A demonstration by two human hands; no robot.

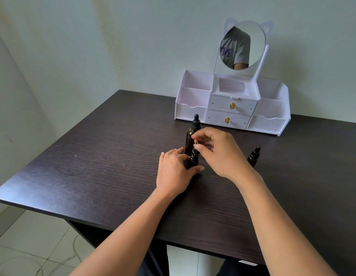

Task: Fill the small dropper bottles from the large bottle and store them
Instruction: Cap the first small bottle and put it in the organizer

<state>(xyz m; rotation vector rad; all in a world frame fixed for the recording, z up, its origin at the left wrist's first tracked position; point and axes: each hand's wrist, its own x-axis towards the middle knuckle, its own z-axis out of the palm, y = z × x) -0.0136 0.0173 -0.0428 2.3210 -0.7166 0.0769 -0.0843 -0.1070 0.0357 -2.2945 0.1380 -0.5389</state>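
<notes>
Amber small bottle (193,159) on the table (93,166): left hand (174,173) grips its base, right hand (220,153) pinches its cap (195,150). Large bottle (189,137) stands just behind, second bottle (253,156) toward the right edge.

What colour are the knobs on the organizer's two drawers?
The knobs are gold, against white drawers; the head view shows them best.

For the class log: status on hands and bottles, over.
Left hand steadies small dropper bottle; right hand pinches its cap. Large bottle capped behind. Second small bottle stands clear, right.
</notes>
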